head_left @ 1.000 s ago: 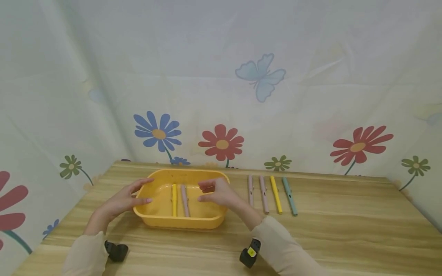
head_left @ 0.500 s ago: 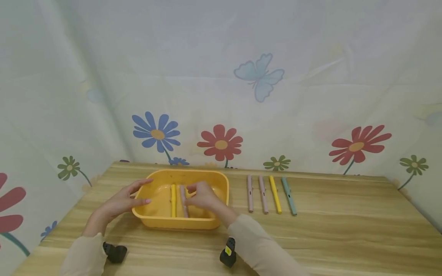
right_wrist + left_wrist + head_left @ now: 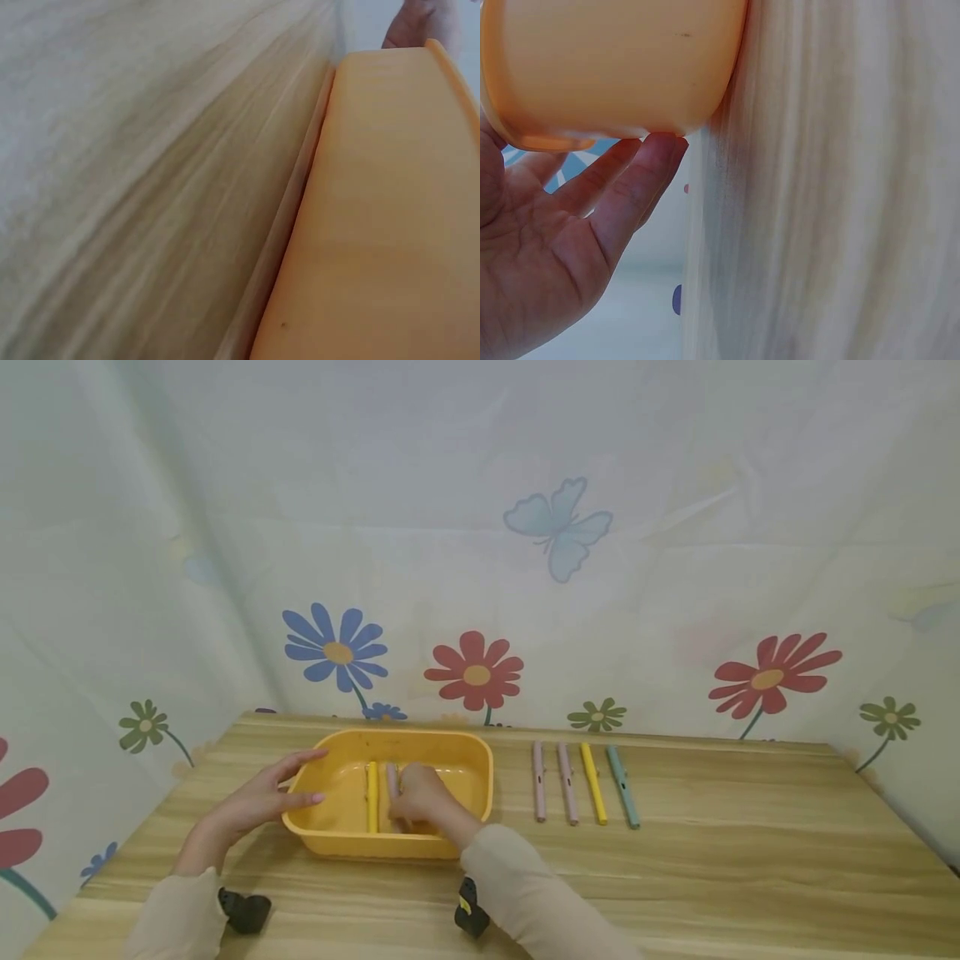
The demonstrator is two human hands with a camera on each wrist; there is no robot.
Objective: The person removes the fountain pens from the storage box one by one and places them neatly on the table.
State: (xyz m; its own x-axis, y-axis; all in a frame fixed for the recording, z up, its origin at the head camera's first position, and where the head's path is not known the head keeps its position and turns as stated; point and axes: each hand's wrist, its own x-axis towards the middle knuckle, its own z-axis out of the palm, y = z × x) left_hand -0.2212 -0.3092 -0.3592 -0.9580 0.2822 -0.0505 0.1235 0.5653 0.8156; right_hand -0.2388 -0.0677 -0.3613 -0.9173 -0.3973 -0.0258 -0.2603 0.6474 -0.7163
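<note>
My left hand holds the left end of a yellow-orange plastic basin, thumb over the rim. In the left wrist view, its fingertips press on the outer wall of the basin. Inside the basin lie a yellow pen and, just right of it, a lilac pen. My right hand reaches down into the basin and pinches the lilac pen, covering part of its barrel. In the right wrist view the outer wall of the basin blocks the right hand from sight.
Right of the basin, a row of pens lies on the wooden table: two lilac pens, a yellow pen and a blue-green pen. A flower-printed cloth hangs behind the table.
My right hand has moved left and down inside the basin, from its right part onto the lilac pen, and its fingers have closed there. My left hand stays on the basin.
</note>
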